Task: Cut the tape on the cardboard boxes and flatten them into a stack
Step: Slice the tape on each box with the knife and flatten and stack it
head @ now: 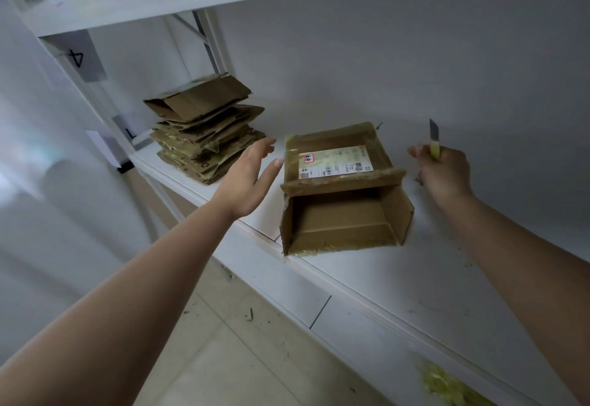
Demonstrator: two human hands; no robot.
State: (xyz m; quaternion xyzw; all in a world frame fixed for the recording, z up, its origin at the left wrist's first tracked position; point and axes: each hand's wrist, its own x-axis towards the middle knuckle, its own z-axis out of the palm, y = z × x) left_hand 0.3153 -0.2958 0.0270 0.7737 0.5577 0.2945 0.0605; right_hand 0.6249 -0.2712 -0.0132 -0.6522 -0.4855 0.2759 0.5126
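A brown cardboard box [343, 188] lies on the white shelf [399, 281], its open end facing me and a white shipping label on top, with yellowish tape along its edges. My left hand [247, 176] hovers just left of the box, fingers straight, not touching it. My right hand [445, 172] is to the right of the box and grips a yellow utility knife [434, 142] with the blade pointing up. A stack of flattened boxes [206, 131] sits further left on the same shelf.
A wall rises close behind the shelf and another shelf board runs overhead. White uprights with paper tags stand at the left. A wad of yellowish tape scraps [447, 385] lies at the shelf's near right. Tiled floor with bits of debris is below.
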